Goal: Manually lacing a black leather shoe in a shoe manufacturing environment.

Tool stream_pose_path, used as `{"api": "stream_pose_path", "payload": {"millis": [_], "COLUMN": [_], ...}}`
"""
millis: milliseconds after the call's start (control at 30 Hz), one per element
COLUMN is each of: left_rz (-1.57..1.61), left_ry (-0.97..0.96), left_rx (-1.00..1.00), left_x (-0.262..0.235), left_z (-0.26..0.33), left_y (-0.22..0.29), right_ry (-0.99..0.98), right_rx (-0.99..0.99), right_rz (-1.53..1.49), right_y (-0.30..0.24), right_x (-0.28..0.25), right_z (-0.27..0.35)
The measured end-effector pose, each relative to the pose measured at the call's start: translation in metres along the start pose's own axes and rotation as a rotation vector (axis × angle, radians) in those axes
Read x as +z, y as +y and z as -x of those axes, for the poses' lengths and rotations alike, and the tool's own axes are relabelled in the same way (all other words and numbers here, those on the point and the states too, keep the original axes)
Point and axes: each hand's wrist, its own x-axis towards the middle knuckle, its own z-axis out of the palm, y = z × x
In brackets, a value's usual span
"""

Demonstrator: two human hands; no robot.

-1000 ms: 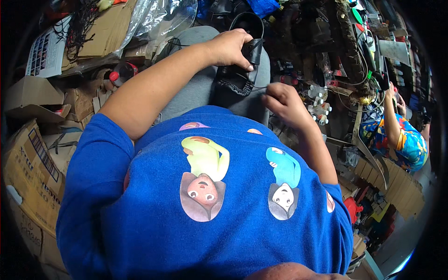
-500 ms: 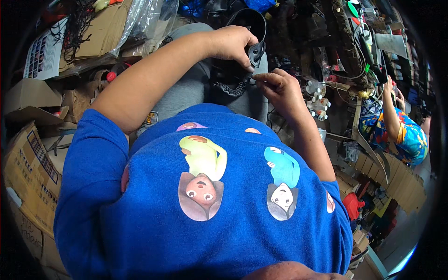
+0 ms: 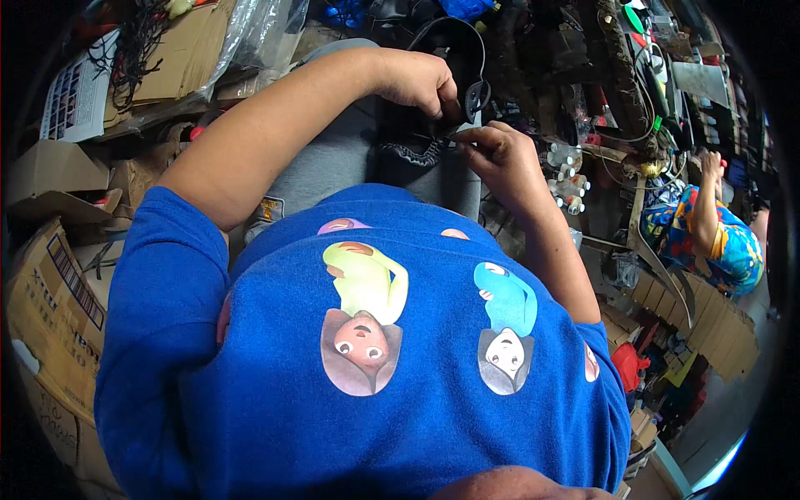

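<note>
On the person's lap, over grey trousers [image 3: 321,158], one black shoe [image 3: 413,155] is lying with its stitched toe toward the body and its opening away. Two hands are working at it, apart from each other. The left hand [image 3: 422,82] is bending its fingers down at the shoe's opening; whether they are gripping it, I cannot tell. The right hand [image 3: 505,158] is holding thumb and forefinger close together just beside the stitching; anything between them is too small to make out. The left hand is hiding part of the shoe's upper, and one blue shirt [image 3: 433,333], bearing two large cartoon figures, is filling the lower view.

Around them, one open cardboard box [image 3: 62,183] and one yellowish carton [image 3: 54,304] are standing at left, below one tangle of black cords [image 3: 133,58]. Several small bottles [image 3: 568,179] are crowding together at right, too bunched to count. Farther right, one co-worker [image 3: 727,250] in a patterned shirt is raising both hands, and one red bag [image 3: 630,367] is lying below.
</note>
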Motion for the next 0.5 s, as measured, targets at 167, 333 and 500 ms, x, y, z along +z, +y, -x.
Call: {"api": "stream_pose_path", "payload": {"millis": [167, 333, 500], "left_rz": [0.001, 0.003, 0.095], "left_ry": [-0.003, 0.0, -0.01], "left_rx": [-0.006, -0.048, -0.056], "left_x": [-0.0003, -0.0026, -0.0059], "left_z": [-0.0018, -0.0025, -0.0025], "left_y": [-0.003, -0.0035, 0.0029], "right_ry": [-0.003, -0.02, -0.02], "right_rx": [0.001, 0.039, 0.05], "right_rz": [-0.012, -0.032, -0.125], "right_y": [-0.0001, -0.0007, 0.0057], "right_x": [0.0003, 0.0008, 0.0019], "right_z": [-0.0008, -0.0031, -0.0017]}}
